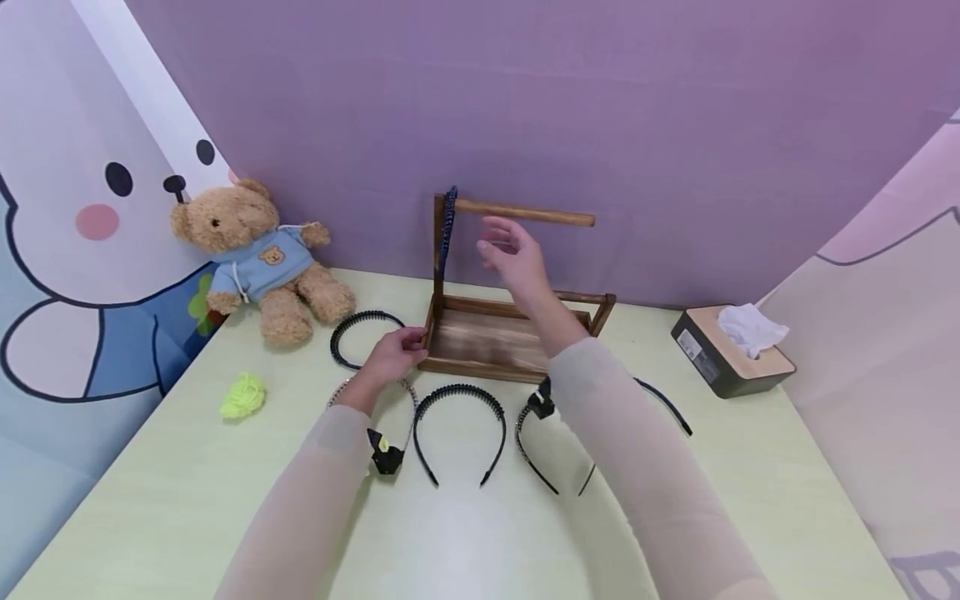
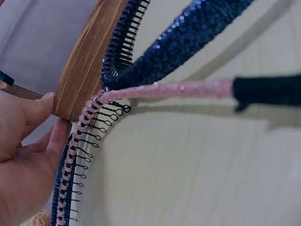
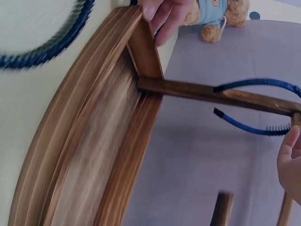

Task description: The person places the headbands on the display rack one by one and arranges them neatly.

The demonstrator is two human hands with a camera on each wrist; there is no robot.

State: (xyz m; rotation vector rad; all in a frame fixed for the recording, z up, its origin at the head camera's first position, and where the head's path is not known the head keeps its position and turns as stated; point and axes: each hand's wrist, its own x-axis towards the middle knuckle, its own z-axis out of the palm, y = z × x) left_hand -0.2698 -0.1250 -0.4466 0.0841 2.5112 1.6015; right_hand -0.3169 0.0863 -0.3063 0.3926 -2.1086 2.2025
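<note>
Fingers of the left hand (image 1: 390, 354) pinch the left edge of the rack (image 1: 480, 367); the right hand's (image 1: 519, 257), loosely curved, hold nothing near its bar (image 1: 547, 217). A headband (image 1: 447, 227) hangs at the bar's left end; the right end juts free. Other headbands (image 1: 459, 389) lie before and beside the rack.

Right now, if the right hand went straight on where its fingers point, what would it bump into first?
Probably the blue headband hanging on the rod, since the right hand points roughly toward it. Depth is unclear, though; the hand might pass in front instead.
</note>
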